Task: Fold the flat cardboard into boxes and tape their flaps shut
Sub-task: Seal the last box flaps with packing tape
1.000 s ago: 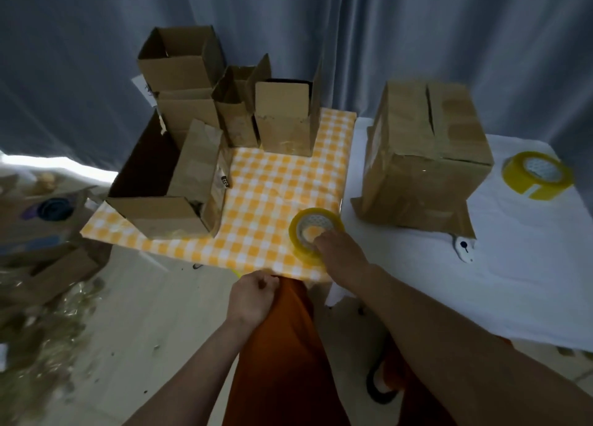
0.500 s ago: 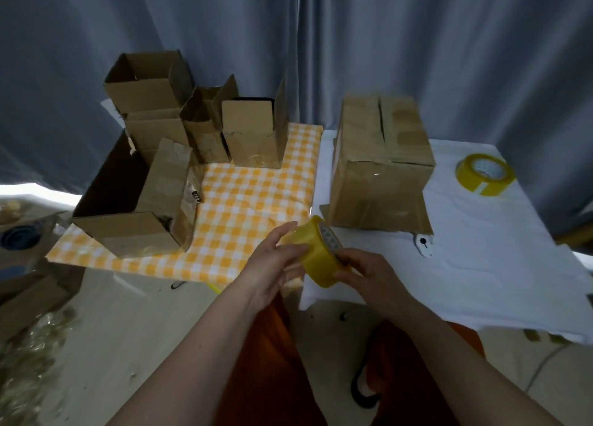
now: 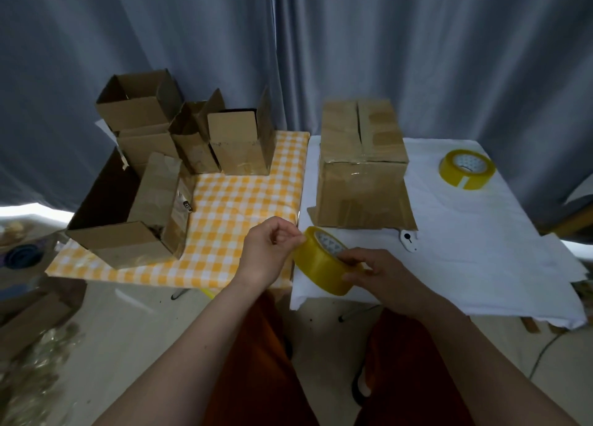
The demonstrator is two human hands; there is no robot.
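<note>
A person's right hand [image 3: 373, 270] grips a yellow roll of clear packing tape [image 3: 322, 266] above the counter's [image 3: 481, 249] near edge, while the left hand [image 3: 272, 252] pinches at its rim. Should the thin free end slip, it may restick or tear crooked.

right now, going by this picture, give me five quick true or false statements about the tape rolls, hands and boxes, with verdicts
1. The right hand grips a yellow tape roll. True.
2. The left hand lies flat on the checked cloth. False: its fingers pinch at the held roll's edge.
3. A second tape roll lies on the white cloth. True.
4. The big box on the white cloth stands with its top flaps open. False: they are closed and taped.
5. Only one cloth covers the tables. False: there are two.
</note>
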